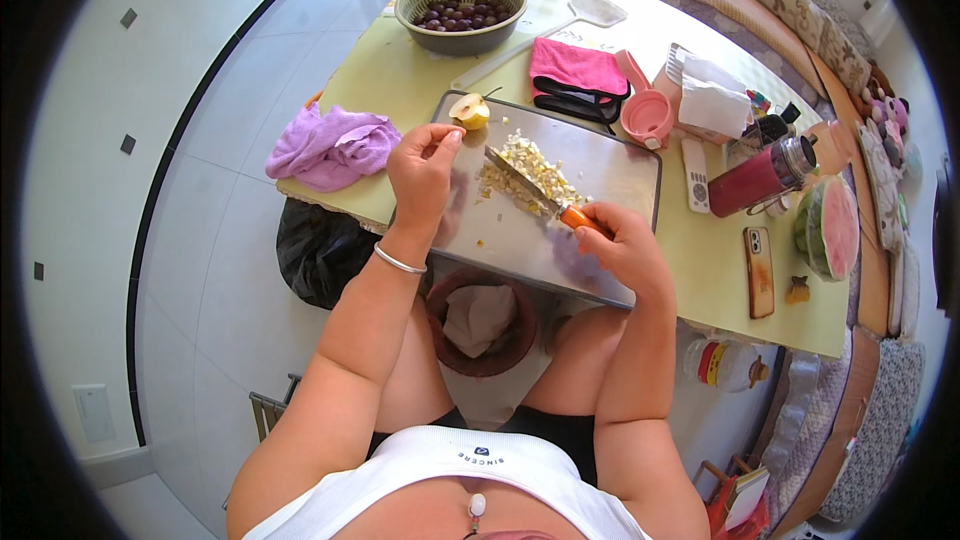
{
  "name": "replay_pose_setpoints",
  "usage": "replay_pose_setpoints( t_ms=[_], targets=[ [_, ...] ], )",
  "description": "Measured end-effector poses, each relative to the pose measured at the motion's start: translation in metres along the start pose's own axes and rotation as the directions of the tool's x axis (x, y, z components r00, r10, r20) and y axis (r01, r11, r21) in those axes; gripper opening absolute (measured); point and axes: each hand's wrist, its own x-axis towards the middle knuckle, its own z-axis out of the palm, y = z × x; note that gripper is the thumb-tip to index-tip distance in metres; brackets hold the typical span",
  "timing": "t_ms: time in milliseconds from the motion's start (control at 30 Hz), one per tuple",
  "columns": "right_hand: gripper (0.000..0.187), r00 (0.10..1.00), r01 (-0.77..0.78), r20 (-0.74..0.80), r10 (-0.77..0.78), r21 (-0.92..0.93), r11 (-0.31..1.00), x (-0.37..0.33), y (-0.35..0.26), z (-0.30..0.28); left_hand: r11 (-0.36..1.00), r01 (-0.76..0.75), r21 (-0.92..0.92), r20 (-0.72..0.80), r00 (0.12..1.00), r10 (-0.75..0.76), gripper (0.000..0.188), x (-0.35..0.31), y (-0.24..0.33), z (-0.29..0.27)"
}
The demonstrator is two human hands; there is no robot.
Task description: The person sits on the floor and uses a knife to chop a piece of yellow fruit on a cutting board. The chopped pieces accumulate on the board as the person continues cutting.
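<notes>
My right hand (625, 245) is closed around the orange handle of a knife (522, 180). Its blade lies across a heap of finely chopped pale fruit (537, 165) on a grey metal cutting board (610, 170). My left hand (425, 170) hovers over the board's left edge with its fingers pinched together; whatever they hold, if anything, is too small to make out. Just beyond those fingertips, a cut piece of pear (469, 111) with its stem rests on the board, pale cut face showing. Scattered bits of fruit lie near the blade.
Left of the board lies a purple cloth (330, 145). Behind it stand a colander of grapes (460, 28) and a fly swatter (590, 12). Pink cloth (580, 75), tissue box (712, 95), remote (695, 175), red bottle (760, 177), phone (759, 270) and cut watermelon (830, 230) sit rightward. Below is a bin (480, 363).
</notes>
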Motion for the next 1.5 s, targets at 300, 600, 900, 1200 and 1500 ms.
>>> replay_pose_setpoints(
  t_ms=[300, 600, 900, 1200, 1500],
  targets=[
    [0.022, 0.997, 0.039, 0.063, -0.035, -0.059, 0.998, 0.002, 0.002, -0.001, 1.000, 0.011, -0.023, -0.004, 1.000, -0.011, 0.009, -0.001, 0.002, 0.001],
    [0.021, 0.998, 0.012, 0.070, -0.010, -0.026, 1.000, 0.002, 0.000, 0.000, 1.000, 0.014, -0.026, 0.005, 1.000, -0.014, 0.009, 0.000, 0.000, 0.001],
    [0.023, 0.998, 0.013, 0.067, -0.013, -0.003, 1.000, 0.001, -0.002, 0.000, 0.999, 0.037, -0.039, 0.013, 0.999, -0.037, 0.009, 0.000, 0.001, 0.000],
    [0.024, 0.997, 0.036, 0.071, -0.036, 0.000, 0.999, 0.001, 0.001, 0.002, 0.999, 0.021, -0.026, -0.008, 1.000, -0.021, 0.010, 0.000, 0.000, 0.000],
    [0.021, 0.998, 0.030, 0.057, -0.031, 0.009, 1.000, 0.000, 0.001, 0.001, 0.999, 0.038, -0.039, 0.016, 0.999, -0.038, 0.010, -0.001, 0.001, -0.001]
  ],
)
